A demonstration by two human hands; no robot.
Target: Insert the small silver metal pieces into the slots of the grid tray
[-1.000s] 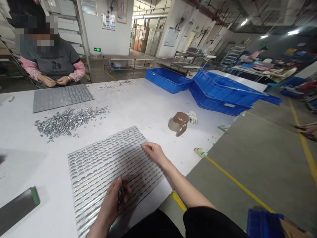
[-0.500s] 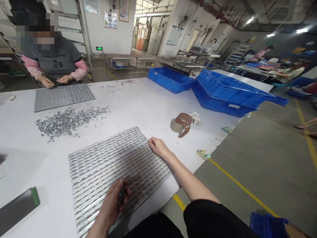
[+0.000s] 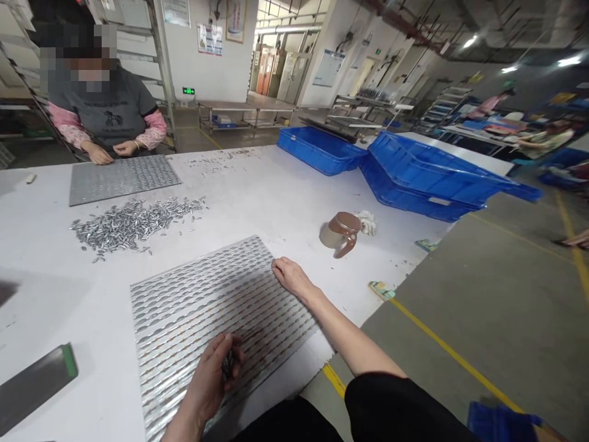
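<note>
Left hand (image 3: 209, 377) fingers closed on a bunch of small metal pieces; right hand (image 3: 289, 276) fingers pinched at the ridged tray (image 3: 193, 294) edge. Seat each piece squarely in its groove.

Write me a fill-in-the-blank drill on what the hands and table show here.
1. The left hand holds a bunch of small ___ pieces.
2. The right hand rests on the ___ edge of the ridged tray.
3. The brown jug lies on its ___.
4. The two crates are ___.

Missing words: metal; right; side; blue
</note>
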